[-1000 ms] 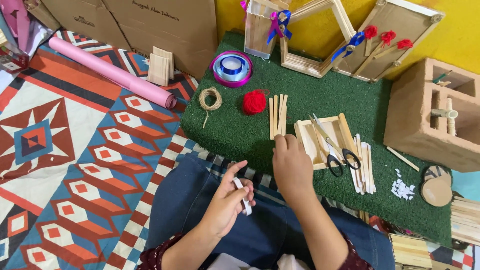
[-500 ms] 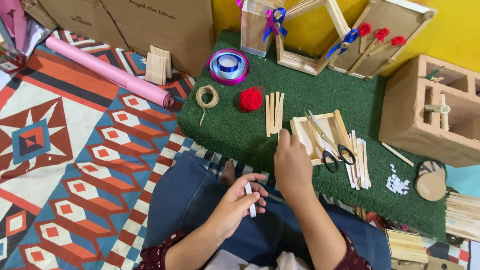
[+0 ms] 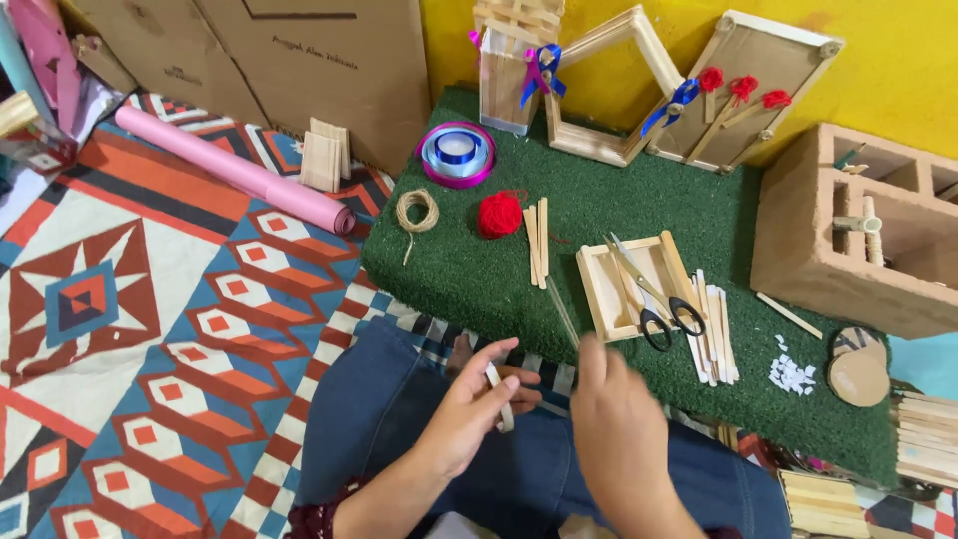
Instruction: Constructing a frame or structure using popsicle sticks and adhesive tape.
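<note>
My left hand (image 3: 469, 409) hovers over my lap in blue jeans, pinching a short pale craft stick (image 3: 497, 395) between thumb and fingers. To its right, my right hand (image 3: 619, 424) is blurred and holds a thin wooden stick (image 3: 562, 311) by its near end. That stick points up over the front edge of the green turf mat (image 3: 469, 279). Just beyond my right hand sits a small wooden tray (image 3: 609, 284) with black-handled scissors (image 3: 654, 304) lying across it. Several craft sticks (image 3: 711, 329) lie next to the tray.
On the mat lie a pair of sticks (image 3: 537, 242), a red yarn ball (image 3: 499, 215), a twine coil (image 3: 416, 211) and a blue ribbon spool (image 3: 457, 154). Wooden frames (image 3: 599, 90) lean at the back. A brick block (image 3: 848, 230) stands right, a pink roll (image 3: 230, 170) and cardboard boxes left.
My right hand has drawn back from the mat toward my lap, bringing a thin stick with it. My left hand has lifted slightly with its short stick.
</note>
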